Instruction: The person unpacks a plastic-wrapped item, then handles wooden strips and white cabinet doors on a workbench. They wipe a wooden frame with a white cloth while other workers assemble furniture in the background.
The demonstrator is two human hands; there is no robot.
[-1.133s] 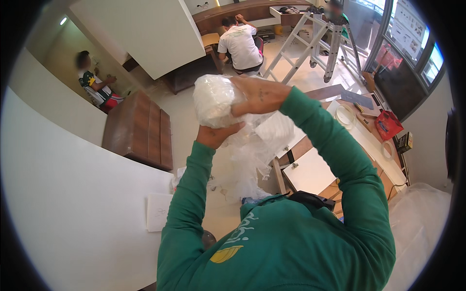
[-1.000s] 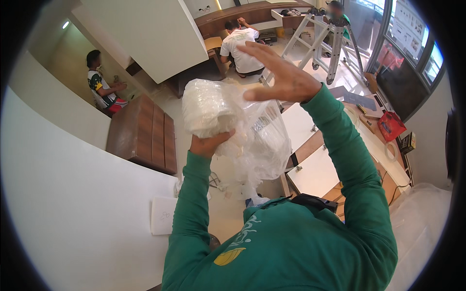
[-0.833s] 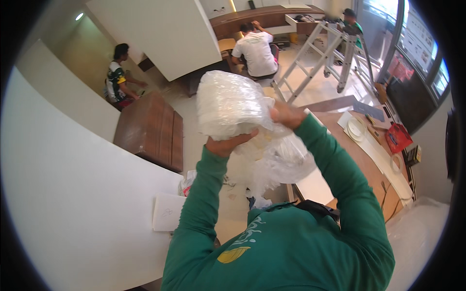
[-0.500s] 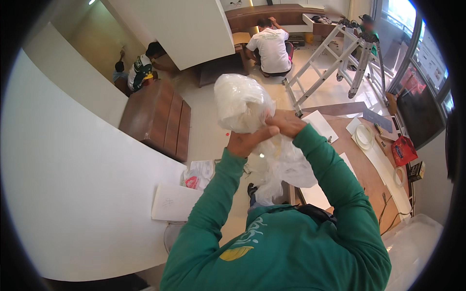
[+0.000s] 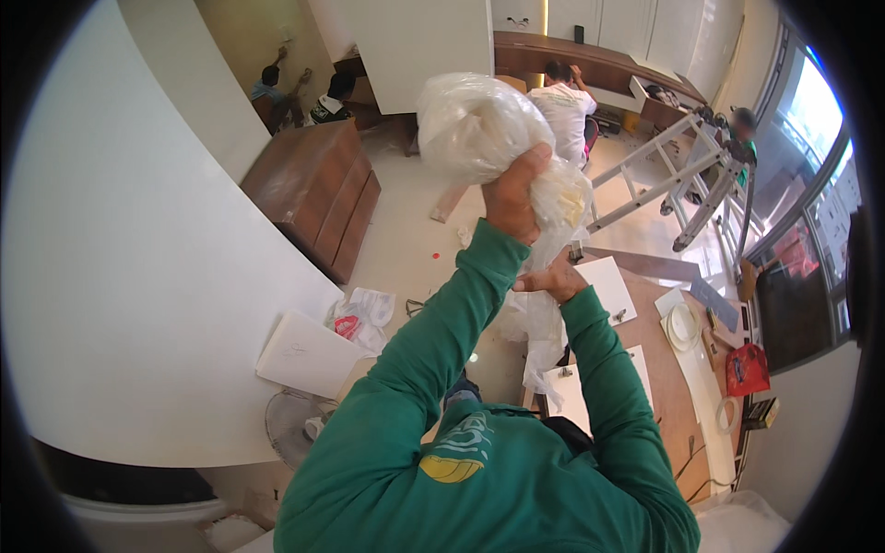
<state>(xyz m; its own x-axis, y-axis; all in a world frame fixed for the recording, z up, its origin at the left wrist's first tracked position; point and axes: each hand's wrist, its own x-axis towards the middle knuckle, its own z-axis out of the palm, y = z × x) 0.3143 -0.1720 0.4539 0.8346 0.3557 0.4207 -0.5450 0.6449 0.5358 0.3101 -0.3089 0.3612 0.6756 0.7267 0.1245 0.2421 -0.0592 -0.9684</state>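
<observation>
A bunched, see-through plastic sheet (image 5: 475, 129) is held up in front of me, its top puffed into a round bundle. My left hand (image 5: 513, 198) grips it just under the bundle, fingers closed round the gathered film. Lower down, my right hand (image 5: 555, 278) is closed on the twisted plastic, its thumb pointing left. A loose tail of the film hangs below that hand toward my waist. Something pale yellow shows through the plastic beside my left hand; I cannot make out what it is.
On my right, a wooden board table (image 5: 668, 387) bears white panels, a white coil (image 5: 683, 327) and a red bag (image 5: 747, 370). An aluminium ladder (image 5: 659, 170) stands beyond. A brown drawer cabinet (image 5: 313, 189) and a fan (image 5: 293, 429) are leftward. Several people work farther off.
The bundle has risen with my left hand, which has moved up and right along the plastic. My right hand has dropped lower on it. The view has shifted left.
</observation>
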